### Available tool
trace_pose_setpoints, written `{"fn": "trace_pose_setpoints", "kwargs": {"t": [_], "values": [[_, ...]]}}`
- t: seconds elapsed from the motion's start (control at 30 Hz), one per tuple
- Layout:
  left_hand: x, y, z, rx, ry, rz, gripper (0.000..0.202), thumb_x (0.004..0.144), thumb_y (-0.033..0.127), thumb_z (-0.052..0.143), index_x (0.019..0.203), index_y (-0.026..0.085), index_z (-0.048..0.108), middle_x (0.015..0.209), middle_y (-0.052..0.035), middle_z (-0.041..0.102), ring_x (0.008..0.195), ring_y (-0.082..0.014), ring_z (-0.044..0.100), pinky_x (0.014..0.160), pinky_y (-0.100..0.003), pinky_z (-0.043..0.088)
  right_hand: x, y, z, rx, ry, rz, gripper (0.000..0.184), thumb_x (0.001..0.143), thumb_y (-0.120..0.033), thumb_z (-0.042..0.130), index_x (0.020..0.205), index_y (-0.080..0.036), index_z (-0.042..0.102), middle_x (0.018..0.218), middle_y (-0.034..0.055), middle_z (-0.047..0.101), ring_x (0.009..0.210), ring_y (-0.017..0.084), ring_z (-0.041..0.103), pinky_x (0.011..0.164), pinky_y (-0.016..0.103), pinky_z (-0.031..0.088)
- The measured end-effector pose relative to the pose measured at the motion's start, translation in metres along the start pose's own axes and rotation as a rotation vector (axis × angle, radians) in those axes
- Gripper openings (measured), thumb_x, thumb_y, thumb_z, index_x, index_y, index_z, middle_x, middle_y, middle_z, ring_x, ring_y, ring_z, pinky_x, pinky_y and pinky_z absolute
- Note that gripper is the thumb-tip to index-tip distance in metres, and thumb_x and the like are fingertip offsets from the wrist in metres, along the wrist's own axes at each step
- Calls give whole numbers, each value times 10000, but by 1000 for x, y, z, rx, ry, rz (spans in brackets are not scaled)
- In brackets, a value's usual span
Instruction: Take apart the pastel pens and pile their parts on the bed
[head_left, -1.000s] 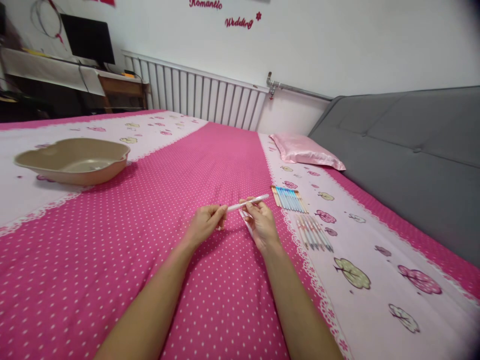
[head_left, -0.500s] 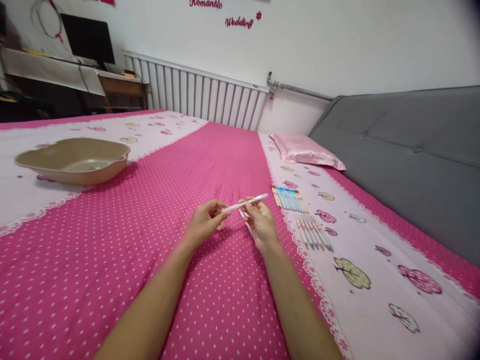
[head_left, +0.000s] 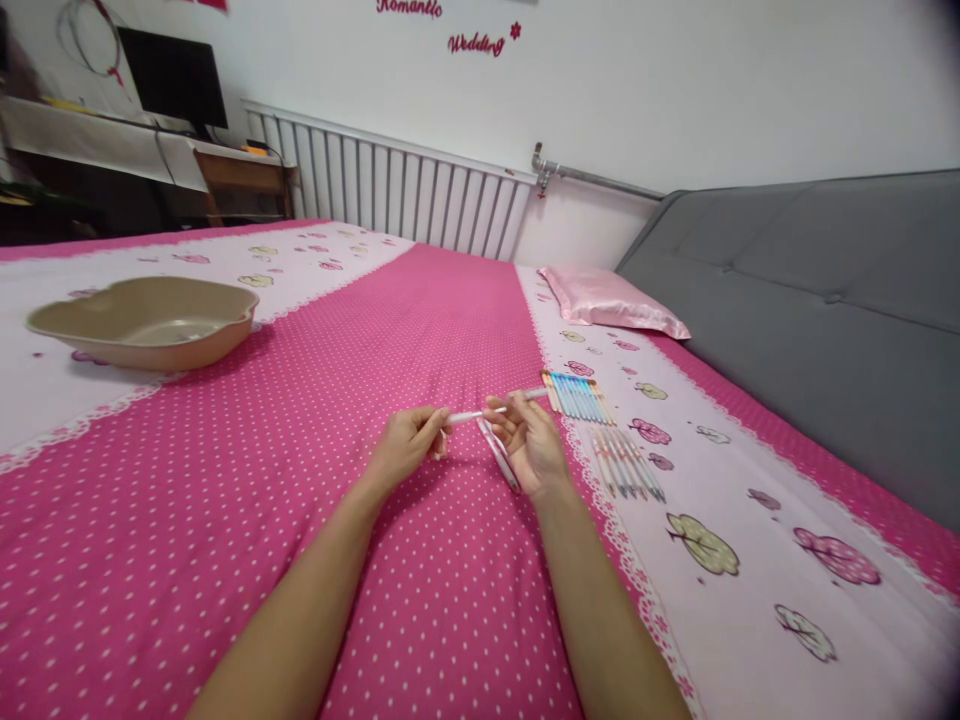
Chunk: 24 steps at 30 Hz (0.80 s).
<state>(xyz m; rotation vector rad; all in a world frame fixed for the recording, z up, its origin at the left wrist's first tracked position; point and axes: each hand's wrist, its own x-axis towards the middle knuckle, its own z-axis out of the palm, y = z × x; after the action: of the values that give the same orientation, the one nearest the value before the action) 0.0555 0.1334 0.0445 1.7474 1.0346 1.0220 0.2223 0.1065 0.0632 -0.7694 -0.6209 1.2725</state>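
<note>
My left hand pinches one end of a slim white pen above the bed. At the other end, my right hand grips a whitish piece in line with it, probably the cap, between thumb and fingers. The stretch between the hands looks thinner, and the fingers partly hide it. Just below my right hand, more white-and-pink pens show against the pink sheet; whether the hand touches them I cannot tell. To the right lie a row of blue and orange pens and a row of pale, grey-tipped pens.
A beige plastic basin stands on the bed at left. A pink satin pillow lies near the grey headboard. Behind the bed are a white radiator and a desk with a monitor.
My right hand has moved slightly right with its piece, and a thinner section now shows between the hands. The pens below my right hand are more exposed. My left hand has barely moved.
</note>
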Motion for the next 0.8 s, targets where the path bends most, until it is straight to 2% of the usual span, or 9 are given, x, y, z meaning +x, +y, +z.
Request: {"fn": "trace_pose_setpoints", "kwargs": {"t": [0.1, 0.17, 0.3, 0.37, 0.43, 0.5, 0.6, 0.8], "values": [[0, 1, -3, -21, -6, -12, 458, 821, 549, 434, 699, 145, 614, 501, -1, 579, 436, -111, 500, 466, -226, 384, 2, -5, -4, -13, 41, -74, 200, 726, -310, 699, 697, -175, 556, 614, -24, 624, 524, 69, 588, 479, 150, 466], [2, -1, -8, -10, 53, -25, 451, 805, 553, 451, 675, 150, 606, 470, 11, 546, 414, -108, 480, 454, -227, 366, 4, -13, -10, 6, 104, -156, 209, 715, -315, 704, 682, -176, 551, 590, -45, 589, 484, 47, 538, 457, 140, 435], [3, -8, -21, 92, 353, -141, 440, 803, 544, 446, 713, 153, 627, 501, -6, 566, 435, -132, 502, 473, -244, 359, 8, -15, -16, 17, 159, -271, 225, 723, -354, 672, 689, -182, 531, 596, -50, 573, 497, 46, 522, 464, 147, 411], [2, -10, -25, 266, 487, -242, 438, 816, 530, 419, 757, 162, 648, 554, -35, 604, 481, -164, 530, 482, -258, 340, 7, -3, -12, -40, 97, -261, 235, 725, -384, 665, 723, -192, 529, 619, -45, 583, 522, 61, 540, 487, 167, 424], [0, -10, -26, 493, 556, -333, 439, 826, 512, 393, 764, 170, 661, 619, -75, 633, 540, -205, 550, 484, -270, 307, 5, 15, -4, -124, -2, -214, 258, 728, -421, 661, 765, -205, 524, 645, -43, 592, 544, 78, 558, 516, 195, 445], [-1, -9, -26, 651, 567, -393, 438, 830, 500, 376, 776, 175, 664, 696, -115, 656, 595, -242, 569, 489, -279, 289, 2, 34, 3, -212, -115, -182, 273, 753, -453, 634, 797, -213, 513, 666, -42, 597, 567, 91, 573, 545, 216, 460], [-3, -9, -23, 738, 533, -455, 430, 831, 491, 369, 813, 181, 666, 772, -151, 672, 645, -279, 593, 511, -294, 307, -1, 55, 8, -346, -218, -187, 273, 800, -474, 577, 803, -213, 497, 678, -38, 596, 588, 93, 578, 578, 222, 469], [-2, -11, -19, 799, 395, -549, 385, 807, 450, 411, 872, 180, 677, 878, -178, 686, 799, -326, 627, 592, -336, 381, -1, 70, 5, -496, -357, -128, 297, 810, -496, 552, 852, -210, 483, 744, -14, 624, 625, 95, 599, 600, 224, 482]]}}
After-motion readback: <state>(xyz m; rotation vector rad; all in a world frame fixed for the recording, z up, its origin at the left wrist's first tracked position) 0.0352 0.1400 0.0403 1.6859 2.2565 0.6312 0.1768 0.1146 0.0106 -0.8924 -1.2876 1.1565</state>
